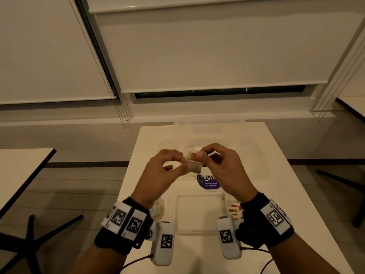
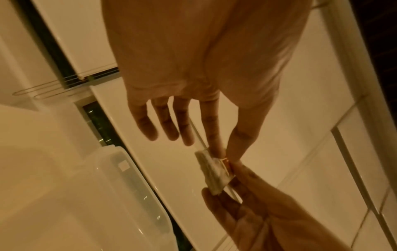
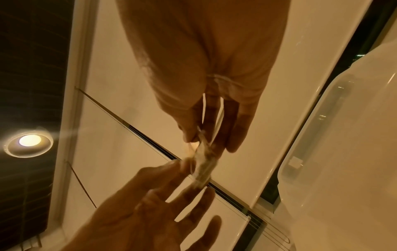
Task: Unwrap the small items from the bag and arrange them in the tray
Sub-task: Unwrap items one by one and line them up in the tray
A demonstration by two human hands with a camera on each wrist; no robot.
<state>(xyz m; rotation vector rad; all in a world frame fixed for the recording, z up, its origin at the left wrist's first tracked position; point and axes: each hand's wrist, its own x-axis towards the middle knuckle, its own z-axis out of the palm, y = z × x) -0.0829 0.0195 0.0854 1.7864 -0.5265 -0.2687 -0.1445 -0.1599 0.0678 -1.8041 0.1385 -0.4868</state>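
Observation:
Both hands hover above the white table [image 1: 276,165] and share one small wrapped item [image 1: 195,162], pale with an orange-red patch. My left hand [image 1: 186,166] pinches its lower left edge between thumb and forefinger. The top right corner is pinched by my right hand [image 1: 201,155]. In the left wrist view the item [image 2: 214,171] hangs between my left hand [image 2: 223,155] and the right fingers [image 2: 247,195]. The right wrist view shows my right hand [image 3: 195,138] nipping the crinkled wrapper [image 3: 204,164]. A shallow white tray [image 1: 177,216] lies below the wrists.
A clear plastic container [image 1: 209,135] stands at the table's far end. Several small orange-and-white items [image 1: 233,210] sit by the tray's right side, and pale bits [image 1: 159,208] lie at its left. A round purple sticker [image 1: 209,183] is on the table. Another table [image 1: 23,167] stands left.

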